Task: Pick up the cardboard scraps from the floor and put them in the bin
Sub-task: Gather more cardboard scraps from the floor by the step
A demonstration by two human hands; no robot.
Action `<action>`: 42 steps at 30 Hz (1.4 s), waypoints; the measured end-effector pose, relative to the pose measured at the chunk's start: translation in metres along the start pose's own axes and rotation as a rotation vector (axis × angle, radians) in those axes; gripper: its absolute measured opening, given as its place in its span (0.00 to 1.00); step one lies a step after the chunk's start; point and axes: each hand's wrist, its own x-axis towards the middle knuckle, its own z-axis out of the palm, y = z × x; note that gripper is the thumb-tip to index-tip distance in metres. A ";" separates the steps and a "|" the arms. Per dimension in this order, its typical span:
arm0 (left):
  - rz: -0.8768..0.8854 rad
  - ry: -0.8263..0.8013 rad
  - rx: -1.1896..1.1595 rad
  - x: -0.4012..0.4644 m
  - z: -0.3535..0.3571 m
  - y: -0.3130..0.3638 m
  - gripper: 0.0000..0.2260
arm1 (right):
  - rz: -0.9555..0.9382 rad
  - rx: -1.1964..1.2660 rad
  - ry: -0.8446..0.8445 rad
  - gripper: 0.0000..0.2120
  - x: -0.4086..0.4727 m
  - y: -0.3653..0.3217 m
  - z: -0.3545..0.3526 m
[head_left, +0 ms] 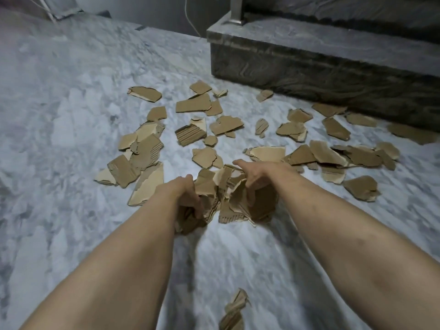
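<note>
Gathering a bundle of scraps (228, 194), the left hand (185, 194) and right hand (254, 177) curl their fingers round the heap at centre frame and grip it from both sides; better to press the hands inward before lifting, lest pieces slip; loose cardboard scraps (297, 129) litter the floor (71, 115) from 10 to 3 o'clock, one scrap (234, 310) at 6; no bin shows.
</note>
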 end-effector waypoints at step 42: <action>0.032 0.085 -0.795 -0.195 0.108 -0.087 0.21 | -0.161 0.274 0.026 0.40 -0.209 -0.047 0.152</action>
